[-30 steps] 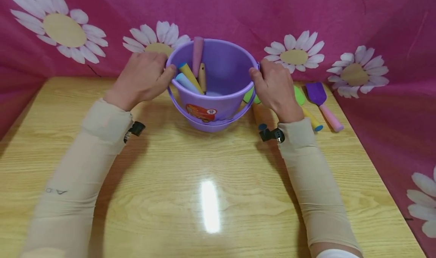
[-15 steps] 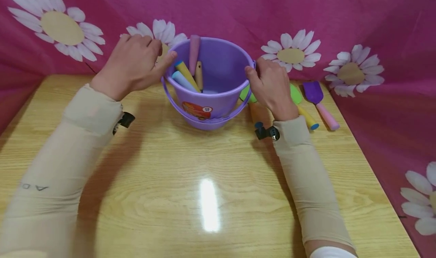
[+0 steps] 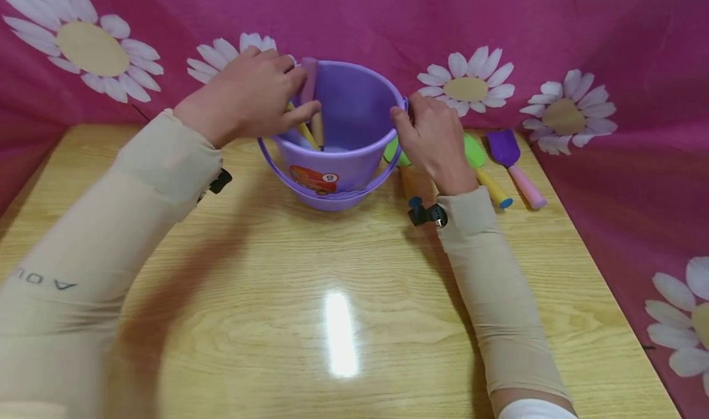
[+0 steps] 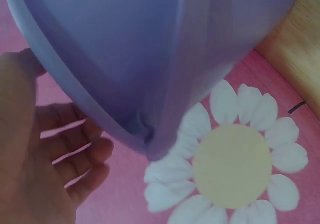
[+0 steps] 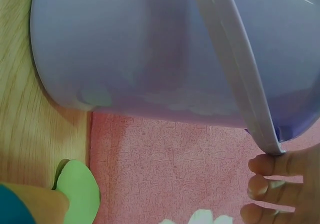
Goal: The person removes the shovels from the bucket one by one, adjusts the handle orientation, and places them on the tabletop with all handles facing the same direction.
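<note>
A purple bucket (image 3: 354,163) stands at the back of the table, its handle (image 3: 382,176) hanging down in front. My right hand (image 3: 434,142) grips the right rim, thumb over the edge and fingers outside, as the right wrist view also shows. Over the left rim reaches my left hand (image 3: 249,93), fingers loosely bent and thumb extended across the opening. In the left wrist view those fingers (image 4: 82,156) lie close beside the rim and hold nothing. Inside the bucket lean tools with a pink handle (image 3: 309,77), a yellow handle (image 3: 306,135) and a wooden handle (image 3: 317,130).
Right of the bucket lie a purple shovel (image 3: 504,148) with a pink handle, a green-headed tool with a yellow handle (image 3: 495,188), and another with an orange handle (image 3: 408,182). A pink flowered cloth (image 3: 365,19) hangs behind the wooden table (image 3: 266,271).
My left hand has let go of the left rim, lifted away, then moved right over the bucket's opening. The right hand keeps its grip on the rim.
</note>
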Motion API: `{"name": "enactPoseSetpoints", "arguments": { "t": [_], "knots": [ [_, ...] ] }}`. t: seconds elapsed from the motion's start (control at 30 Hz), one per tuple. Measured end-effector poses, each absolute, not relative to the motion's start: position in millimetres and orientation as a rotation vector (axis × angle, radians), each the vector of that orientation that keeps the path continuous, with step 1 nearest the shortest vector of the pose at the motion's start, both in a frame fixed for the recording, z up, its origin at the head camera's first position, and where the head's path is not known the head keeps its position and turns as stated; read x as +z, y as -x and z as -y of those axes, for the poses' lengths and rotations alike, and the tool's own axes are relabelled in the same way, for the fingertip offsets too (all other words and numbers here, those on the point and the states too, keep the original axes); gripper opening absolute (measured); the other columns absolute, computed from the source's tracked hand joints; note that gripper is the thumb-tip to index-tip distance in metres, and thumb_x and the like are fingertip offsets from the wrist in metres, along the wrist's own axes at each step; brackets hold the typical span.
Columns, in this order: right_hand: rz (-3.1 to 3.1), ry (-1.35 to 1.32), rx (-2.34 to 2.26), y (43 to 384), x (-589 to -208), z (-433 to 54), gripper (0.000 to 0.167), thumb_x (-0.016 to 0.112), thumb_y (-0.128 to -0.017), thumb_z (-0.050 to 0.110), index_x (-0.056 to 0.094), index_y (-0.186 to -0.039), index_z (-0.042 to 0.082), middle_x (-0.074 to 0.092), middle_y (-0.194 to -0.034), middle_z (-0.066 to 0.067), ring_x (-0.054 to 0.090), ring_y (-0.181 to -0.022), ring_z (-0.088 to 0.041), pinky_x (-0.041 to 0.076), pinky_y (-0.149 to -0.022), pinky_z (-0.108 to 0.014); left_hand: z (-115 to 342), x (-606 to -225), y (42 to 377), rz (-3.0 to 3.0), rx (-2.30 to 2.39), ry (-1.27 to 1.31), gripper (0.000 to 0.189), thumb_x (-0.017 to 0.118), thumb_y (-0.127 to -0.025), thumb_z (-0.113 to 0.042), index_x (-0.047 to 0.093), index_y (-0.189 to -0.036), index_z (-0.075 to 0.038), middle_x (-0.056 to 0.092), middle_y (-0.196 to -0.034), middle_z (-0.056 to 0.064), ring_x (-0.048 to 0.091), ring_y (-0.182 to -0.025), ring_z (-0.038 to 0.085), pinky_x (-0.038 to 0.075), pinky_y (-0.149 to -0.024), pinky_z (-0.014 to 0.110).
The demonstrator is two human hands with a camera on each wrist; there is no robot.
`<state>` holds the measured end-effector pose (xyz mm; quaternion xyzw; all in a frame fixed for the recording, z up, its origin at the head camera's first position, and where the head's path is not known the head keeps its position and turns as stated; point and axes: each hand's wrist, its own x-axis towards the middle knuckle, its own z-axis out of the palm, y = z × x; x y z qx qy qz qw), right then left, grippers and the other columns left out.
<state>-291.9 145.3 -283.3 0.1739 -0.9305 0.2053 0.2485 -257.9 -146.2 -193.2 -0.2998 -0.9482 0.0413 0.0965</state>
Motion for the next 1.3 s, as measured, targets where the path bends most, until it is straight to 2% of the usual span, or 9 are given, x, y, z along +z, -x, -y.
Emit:
{"name": "enactPoseSetpoints", "arguments": {
  "t": [0.13,0.27,0.43,0.53,0.6,0.7,0.8,1.0,1.3],
  "knots": [
    [2.54,-0.47,0.564,291.2,-283.2,-144.7,0.048,0.041,-0.101,0.045,0.061,-0.093,0.002,0.06,-0.084,-0.018,0.06,-0.084,-0.038,0.045,-0.075,-0.047,134.0,-192.2,262.3,2.837,0.193,1.033,0.043,0.053,-0.101,-0.042,0.063,-0.107,-0.001,0.062,-0.113,0.021,0.06,-0.103,0.041,0.048,-0.094,0.057],
    [2.547,-0.468,0.568,290.5,-283.0,-144.7,0.047,0.041,-0.102,0.045,0.061,-0.094,0.003,0.06,-0.084,-0.017,0.059,-0.083,-0.037,0.044,-0.074,-0.046,120.6,-191.9,266.7,2.951,0.255,1.118,0.04,0.061,-0.099,-0.04,0.065,-0.112,-0.002,0.066,-0.108,0.019,0.061,-0.094,0.038,0.05,-0.09,0.054],
    [2.553,-0.465,0.577,290.4,-282.6,-145.1,0.047,0.042,-0.102,0.044,0.061,-0.094,0.003,0.06,-0.084,-0.017,0.059,-0.082,-0.037,0.044,-0.072,-0.044,108.5,-190.0,269.3,3.205,0.277,0.993,0.028,0.065,-0.097,-0.035,0.07,-0.107,-0.009,0.058,-0.123,0.027,0.061,-0.086,0.034,0.051,-0.077,0.045],
    [2.561,-0.46,0.58,290.6,-282.5,-145.3,0.046,0.042,-0.101,0.045,0.061,-0.094,0.003,0.06,-0.084,-0.017,0.059,-0.082,-0.036,0.044,-0.073,-0.044,103.8,-188.5,270.3,3.292,0.329,0.911,0.023,0.065,-0.096,-0.033,0.071,-0.1,-0.012,0.058,-0.121,0.025,0.062,-0.084,0.032,0.05,-0.074,0.043],
    [2.565,-0.458,0.583,290.9,-282.4,-145.3,0.046,0.042,-0.101,0.045,0.061,-0.095,0.003,0.06,-0.085,-0.017,0.059,-0.083,-0.037,0.045,-0.074,-0.045,100.8,-189.4,272.6,3.312,0.371,0.923,0.025,0.064,-0.096,-0.034,0.073,-0.102,-0.011,0.064,-0.111,0.02,0.062,-0.087,0.031,0.05,-0.078,0.044],
    [2.571,-0.455,0.586,291.6,-282.4,-145.4,0.046,0.042,-0.102,0.045,0.061,-0.095,0.004,0.061,-0.085,-0.016,0.06,-0.084,-0.036,0.045,-0.075,-0.046,96.5,-191.7,275.4,3.309,0.444,0.964,0.027,0.062,-0.097,-0.031,0.073,-0.105,-0.008,0.07,-0.108,0.018,0.063,-0.09,0.032,0.052,-0.085,0.049],
    [2.576,-0.455,0.595,292.3,-282.1,-144.8,0.045,0.043,-0.102,0.044,0.061,-0.096,0.004,0.061,-0.085,-0.016,0.06,-0.084,-0.036,0.045,-0.074,-0.045,93.5,-193.8,276.5,3.301,0.497,0.966,0.026,0.061,-0.095,-0.027,0.074,-0.107,-0.007,0.071,-0.112,0.02,0.063,-0.092,0.032,0.053,-0.089,0.052],
    [2.587,-0.455,0.613,292.0,-281.7,-142.9,0.045,0.043,-0.101,0.045,0.062,-0.097,0.004,0.061,-0.086,-0.016,0.06,-0.084,-0.035,0.045,-0.073,-0.044,90.7,-195.1,275.3,3.342,0.538,0.905,0.027,0.058,-0.096,-0.022,0.072,-0.113,-0.008,0.069,-0.116,0.018,0.062,-0.094,0.033,0.053,-0.085,0.054],
    [2.55,-0.462,0.595,291.6,-283.2,-143.1,0.045,0.042,-0.102,0.044,0.06,-0.095,0.003,0.06,-0.082,-0.016,0.06,-0.08,-0.037,0.044,-0.07,-0.045,82.7,-197.4,273.8,3.371,0.532,0.839,0.027,0.05,-0.095,-0.017,0.068,-0.111,-0.006,0.065,-0.129,0.022,0.059,-0.095,0.038,0.054,-0.087,0.063]
  ]
}}
